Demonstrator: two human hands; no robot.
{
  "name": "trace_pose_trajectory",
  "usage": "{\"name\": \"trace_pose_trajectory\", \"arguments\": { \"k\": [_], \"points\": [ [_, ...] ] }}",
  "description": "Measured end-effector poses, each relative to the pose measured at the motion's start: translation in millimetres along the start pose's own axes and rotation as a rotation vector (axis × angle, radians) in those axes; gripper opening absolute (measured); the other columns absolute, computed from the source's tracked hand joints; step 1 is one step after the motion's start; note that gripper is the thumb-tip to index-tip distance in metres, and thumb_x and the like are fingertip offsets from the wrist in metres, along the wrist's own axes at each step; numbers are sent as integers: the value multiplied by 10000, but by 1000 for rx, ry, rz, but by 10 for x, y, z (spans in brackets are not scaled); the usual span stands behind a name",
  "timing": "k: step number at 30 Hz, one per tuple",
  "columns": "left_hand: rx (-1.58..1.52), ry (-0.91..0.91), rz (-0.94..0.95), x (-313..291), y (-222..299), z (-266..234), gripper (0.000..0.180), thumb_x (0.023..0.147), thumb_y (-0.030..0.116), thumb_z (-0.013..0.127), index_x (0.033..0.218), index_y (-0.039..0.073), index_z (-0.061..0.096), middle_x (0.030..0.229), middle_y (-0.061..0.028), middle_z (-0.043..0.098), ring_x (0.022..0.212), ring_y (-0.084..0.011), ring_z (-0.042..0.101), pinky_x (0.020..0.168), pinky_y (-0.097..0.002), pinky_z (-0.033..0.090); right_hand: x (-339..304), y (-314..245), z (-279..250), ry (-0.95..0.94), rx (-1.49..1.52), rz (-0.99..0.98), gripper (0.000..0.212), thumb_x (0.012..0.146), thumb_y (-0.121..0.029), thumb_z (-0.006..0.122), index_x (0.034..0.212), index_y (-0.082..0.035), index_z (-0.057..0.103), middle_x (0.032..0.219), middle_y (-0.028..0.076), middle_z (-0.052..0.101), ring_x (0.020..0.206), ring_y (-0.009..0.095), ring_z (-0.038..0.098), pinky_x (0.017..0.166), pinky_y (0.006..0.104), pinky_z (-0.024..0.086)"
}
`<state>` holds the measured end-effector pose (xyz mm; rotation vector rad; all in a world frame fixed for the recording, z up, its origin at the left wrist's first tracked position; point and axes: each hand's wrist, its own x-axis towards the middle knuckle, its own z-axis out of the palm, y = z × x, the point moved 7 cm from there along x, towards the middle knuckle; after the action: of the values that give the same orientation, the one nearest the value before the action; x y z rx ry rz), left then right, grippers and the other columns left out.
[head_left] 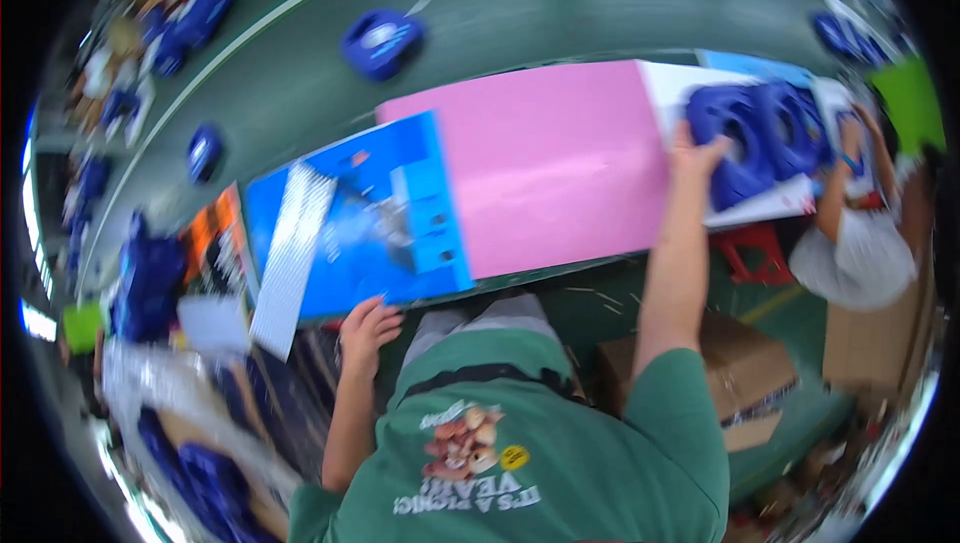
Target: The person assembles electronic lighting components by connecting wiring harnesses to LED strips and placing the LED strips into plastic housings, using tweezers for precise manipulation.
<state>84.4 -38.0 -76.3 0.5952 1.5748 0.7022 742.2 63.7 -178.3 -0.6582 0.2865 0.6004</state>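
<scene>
My right hand [697, 155] reaches out over the right part of the table and grips the near-left edge of a blue moulded plastic piece [712, 108] with a large round opening. Part of its grip is blurred. Beside that piece stands another blue ring-shaped piece [773, 103]. My left hand [368, 331] hangs by the table's front edge, fingers apart and holding nothing. Closest to it lies a blue printed sheet [385, 268], crossed at its left by a silvery ribbed strip [295, 248].
A pink sheet [560, 168] covers the table's middle. At the right a person in a white top [855, 258] reaches toward the blue pieces. A red stool [752, 253] and a cardboard box [745, 358] are below. Blue pieces [382, 43] lie on the green floor beyond.
</scene>
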Motion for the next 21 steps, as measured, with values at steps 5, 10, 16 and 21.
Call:
{"name": "trace_pose_trajectory", "arguments": {
  "k": [5, 10, 16, 21],
  "points": [
    [-40, 54, -33, 113, -124, -171, 354, 832, 172, 615, 1140, 21, 529, 943, -94, 626, 785, -162, 621, 655, -271, 512, -42, 113, -121, 72, -214, 115, 844, 854, -583, 368, 1344, 93, 244, 1380, 243, 320, 1315, 337, 276, 1103, 402, 220],
    [-61, 81, 57, 135, 91, -428, 353, 848, 186, 597, 1151, 20, 525, 924, -88, 620, 798, -156, 617, 665, -263, 506, 246, -170, -744, 32, -119, 195, 807, 907, -478, 382, 1379, 81, 41, 1395, 254, 296, 1300, 341, 311, 1069, 412, 294],
    [-36, 170, 429, 66, 472, -1263, 357, 815, 160, 628, 1118, -9, 544, 907, -78, 613, 776, -129, 601, 652, -247, 486, -906, 335, -789, 21, -557, 276, 747, 924, -445, 373, 1392, 16, 18, 1292, 216, 455, 1125, 326, 507, 903, 390, 475],
    [138, 606, 777, -900, 1064, -2502, 326, 801, 50, 620, 1108, -31, 547, 920, -124, 623, 819, -158, 622, 710, -267, 502, -2599, 1603, -627, -93, -694, 340, 495, 937, -371, 392, 1248, 14, 400, 1159, 151, 559, 875, 208, 582, 759, 300, 484]
  ]
}}
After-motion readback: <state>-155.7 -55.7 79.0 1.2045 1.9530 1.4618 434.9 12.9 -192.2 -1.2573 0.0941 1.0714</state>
